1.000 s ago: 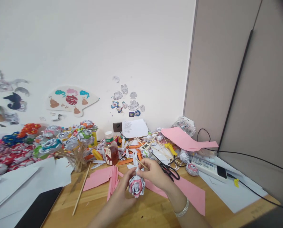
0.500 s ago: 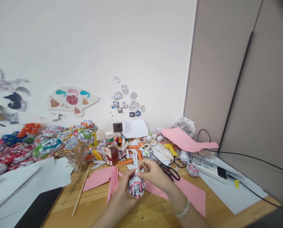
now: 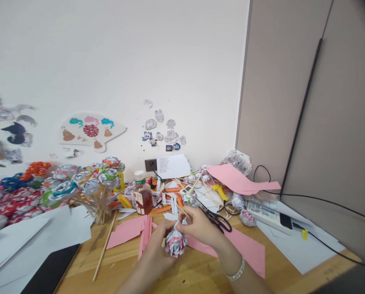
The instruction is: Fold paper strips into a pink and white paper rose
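Between my hands, over the front of the wooden table, is a pink and white paper flower with its petals facing down and toward me. My left hand is closed around its left side. At the flower's twisted paper base, my right hand pinches, with a thin wooden stick sticking out up and left from its fingers. Whether the stick goes into the base is hidden by the fingers. Black-handled scissors lie just beyond my right hand, by pink paper.
Pink strips and a wooden stick lie to the left, near a black tablet-like slab. Behind stand a jar and bunched paper flowers. At right are a small paper flower, a power strip and cables.
The view has shifted slightly. Both hands stay around the paper flower, with only a small change in the fingers at its base.
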Demonstrator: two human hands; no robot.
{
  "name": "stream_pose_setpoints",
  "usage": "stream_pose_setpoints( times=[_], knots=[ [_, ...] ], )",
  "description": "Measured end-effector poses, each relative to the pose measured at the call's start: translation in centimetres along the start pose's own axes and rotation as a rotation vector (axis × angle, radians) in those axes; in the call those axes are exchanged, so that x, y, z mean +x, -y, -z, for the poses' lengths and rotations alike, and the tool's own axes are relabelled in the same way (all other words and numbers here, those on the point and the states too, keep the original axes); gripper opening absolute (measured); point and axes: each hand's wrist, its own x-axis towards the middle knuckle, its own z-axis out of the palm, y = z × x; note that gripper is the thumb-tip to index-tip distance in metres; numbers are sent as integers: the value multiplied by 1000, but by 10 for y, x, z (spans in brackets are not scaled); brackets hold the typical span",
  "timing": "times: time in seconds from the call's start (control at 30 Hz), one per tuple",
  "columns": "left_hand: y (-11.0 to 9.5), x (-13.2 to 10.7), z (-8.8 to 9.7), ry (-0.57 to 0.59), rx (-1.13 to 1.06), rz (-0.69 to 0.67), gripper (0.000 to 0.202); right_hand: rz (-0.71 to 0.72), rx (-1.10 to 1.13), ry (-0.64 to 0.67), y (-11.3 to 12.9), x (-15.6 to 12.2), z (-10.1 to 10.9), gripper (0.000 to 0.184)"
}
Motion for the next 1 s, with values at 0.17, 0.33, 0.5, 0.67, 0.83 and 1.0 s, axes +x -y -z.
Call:
stream_pose_setpoints(
  times=[0.17,0.33,0.5,0.67,0.83,1.0],
  knots=[
    [2,0,1,27,77,-26,46,24,-102,-26,-1,0,-1,4],
    [12,-2,-3,15,161,-33,48,23,-152,-24,-2,0,-2,3],
    [22,-4,-8,4,177,-25,51,68,-253,-41,-2,1,-3,6],
    [21,-2,-7,-10,172,-51,49,93,-275,-23,-4,2,0,7],
    [20,-2,-6,2,191,-28,42,88,-328,4,-6,2,2,5],
    [18,0,-4,6,186,-36,47,153,-456,-28,-7,2,-1,5]
  ],
)
